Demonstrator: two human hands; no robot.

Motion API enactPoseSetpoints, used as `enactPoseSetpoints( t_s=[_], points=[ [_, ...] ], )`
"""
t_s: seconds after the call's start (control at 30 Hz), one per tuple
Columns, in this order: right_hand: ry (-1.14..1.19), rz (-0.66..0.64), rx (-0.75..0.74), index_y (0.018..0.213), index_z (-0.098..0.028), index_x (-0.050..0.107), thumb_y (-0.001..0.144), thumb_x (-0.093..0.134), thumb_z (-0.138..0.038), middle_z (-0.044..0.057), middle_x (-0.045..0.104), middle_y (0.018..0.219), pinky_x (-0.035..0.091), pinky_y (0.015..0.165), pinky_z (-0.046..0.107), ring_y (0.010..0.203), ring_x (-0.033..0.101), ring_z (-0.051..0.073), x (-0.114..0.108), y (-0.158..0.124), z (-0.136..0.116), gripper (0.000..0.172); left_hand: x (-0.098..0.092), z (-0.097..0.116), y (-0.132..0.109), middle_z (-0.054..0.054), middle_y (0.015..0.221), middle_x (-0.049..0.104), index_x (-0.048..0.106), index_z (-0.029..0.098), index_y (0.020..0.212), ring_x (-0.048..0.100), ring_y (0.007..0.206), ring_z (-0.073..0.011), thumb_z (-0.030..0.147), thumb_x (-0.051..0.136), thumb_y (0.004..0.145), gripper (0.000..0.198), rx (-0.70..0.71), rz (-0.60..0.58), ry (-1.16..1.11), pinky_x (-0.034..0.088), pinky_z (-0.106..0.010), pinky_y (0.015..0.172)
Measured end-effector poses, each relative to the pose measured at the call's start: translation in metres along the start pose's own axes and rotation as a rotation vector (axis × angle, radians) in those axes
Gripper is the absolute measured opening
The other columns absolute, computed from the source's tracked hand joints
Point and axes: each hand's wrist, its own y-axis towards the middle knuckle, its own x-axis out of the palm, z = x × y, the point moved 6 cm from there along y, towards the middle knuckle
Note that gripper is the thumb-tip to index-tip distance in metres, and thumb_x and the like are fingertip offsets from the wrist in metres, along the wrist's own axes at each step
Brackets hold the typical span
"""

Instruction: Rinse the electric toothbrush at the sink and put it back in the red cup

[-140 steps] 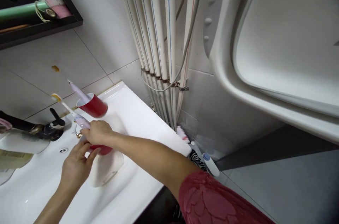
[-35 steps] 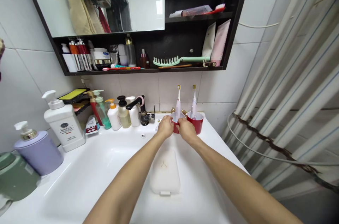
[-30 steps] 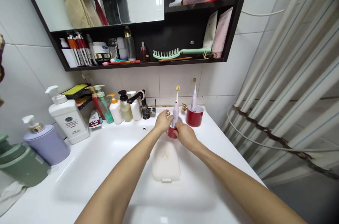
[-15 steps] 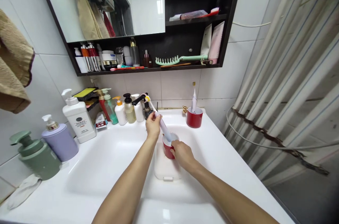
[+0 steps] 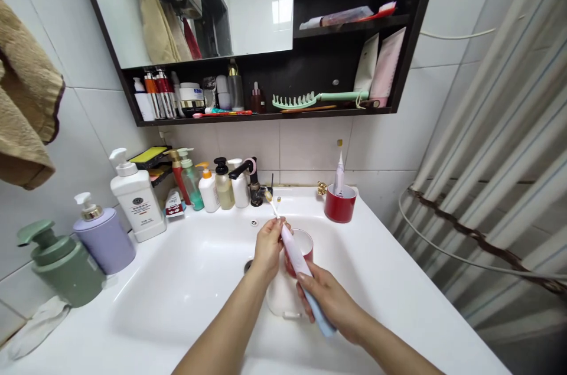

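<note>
An electric toothbrush (image 5: 293, 250), fading from pink to pale blue, slants across the sink with its brush head pointing up and away. My left hand (image 5: 269, 246) pinches it just below the head. Lower down, the fingers of my right hand (image 5: 330, 297) close around the handle, and the blue base sticks out beneath them. Behind the brush a red cup (image 5: 309, 253) stands in the basin, partly covered by the brush and my hands. Under the cup lies a whitish flat case (image 5: 280, 298), also partly hidden.
Around them is the white sink (image 5: 186, 298), with a black faucet (image 5: 253, 180) at the back. Another red cup (image 5: 340, 208) holding an oral-care device stands on the right rim. Pump bottles (image 5: 137, 198) line the left side; a mirrored cabinet (image 5: 283, 118) hangs above.
The toothbrush's base has come out of the red cup, and the brush has tilted toward me. My right hand has gone from the cup to the handle. The view has shifted slightly.
</note>
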Motion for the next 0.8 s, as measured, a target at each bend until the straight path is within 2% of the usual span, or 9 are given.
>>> enactPoseSetpoints(
  t_s=[0.1, 0.23, 0.33, 0.47, 0.6, 0.73, 0.8],
  points=[
    [0.046, -0.065, 0.054, 0.071, -0.018, 0.035, 0.072, 0.03, -0.042, -0.003, 0.044, 0.06, 0.036, 0.039, 0.02, 0.039, 0.042, 0.005, 0.008, 0.001, 0.009, 0.025, -0.007, -0.003, 0.005, -0.002, 0.058, 0.055, 0.049, 0.011, 0.067, 0.053, 0.054, -0.0087, 0.017, 0.049, 0.065, 0.007, -0.078, 0.024, -0.047, 0.041, -0.02, 0.059],
    [-0.079, 0.0, 0.049, 0.07, -0.018, 0.034, 0.069, 0.036, -0.042, -0.005, 0.041, 0.058, 0.033, 0.036, 0.018, 0.038, 0.039, 0.004, 0.0, 0.006, 0.011, 0.024, -0.017, -0.003, 0.011, -0.003, 0.056, 0.056, 0.047, 0.011, 0.065, 0.055, 0.055, -0.0097, 0.011, 0.045, 0.067, 0.003, -0.087, 0.13, -0.069, 0.043, -0.022, 0.063],
    [-0.058, -0.032, 0.102, 0.069, -0.018, 0.034, 0.071, 0.03, -0.044, -0.005, 0.04, 0.057, 0.032, 0.034, 0.017, 0.037, 0.037, 0.003, 0.001, 0.007, 0.014, 0.026, -0.02, -0.006, 0.013, -0.003, 0.053, 0.055, 0.047, 0.011, 0.064, 0.055, 0.053, -0.0096, 0.01, 0.044, 0.068, 0.005, -0.09, 0.173, -0.089, 0.043, -0.022, 0.061],
    [-0.193, 0.045, 0.047, 0.066, -0.018, 0.033, 0.071, 0.033, -0.041, -0.006, 0.038, 0.054, 0.03, 0.034, 0.016, 0.037, 0.036, 0.003, -0.001, 0.008, 0.01, 0.023, -0.021, -0.006, 0.014, -0.003, 0.054, 0.056, 0.048, 0.01, 0.065, 0.056, 0.053, -0.0105, 0.01, 0.043, 0.067, 0.006, -0.064, 0.173, -0.107, 0.044, -0.021, 0.057],
    [-0.094, -0.036, 0.124, 0.068, -0.018, 0.032, 0.074, 0.025, -0.041, -0.005, 0.039, 0.056, 0.032, 0.034, 0.017, 0.036, 0.036, 0.003, 0.007, 0.007, 0.016, 0.024, -0.025, -0.006, 0.014, -0.002, 0.052, 0.055, 0.049, 0.011, 0.064, 0.055, 0.05, -0.0098, 0.009, 0.044, 0.066, 0.005, -0.062, 0.204, -0.101, 0.043, -0.02, 0.053],
    [-0.217, 0.048, 0.077, 0.065, -0.018, 0.032, 0.073, 0.029, -0.038, -0.005, 0.039, 0.055, 0.031, 0.034, 0.016, 0.037, 0.037, 0.003, 0.004, 0.008, 0.014, 0.021, -0.027, -0.007, 0.015, -0.002, 0.051, 0.054, 0.049, 0.011, 0.063, 0.054, 0.049, -0.0092, 0.008, 0.043, 0.066, 0.007, -0.048, 0.22, -0.108, 0.043, -0.02, 0.054],
    [-0.197, 0.029, 0.097, 0.065, -0.018, 0.032, 0.074, 0.027, -0.038, -0.005, 0.04, 0.057, 0.031, 0.033, 0.016, 0.038, 0.038, 0.004, 0.005, 0.008, 0.015, 0.021, -0.028, -0.009, 0.016, -0.001, 0.05, 0.054, 0.049, 0.011, 0.062, 0.054, 0.049, -0.0094, 0.008, 0.043, 0.066, 0.008, -0.055, 0.238, -0.113, 0.043, -0.021, 0.054]
  ],
)
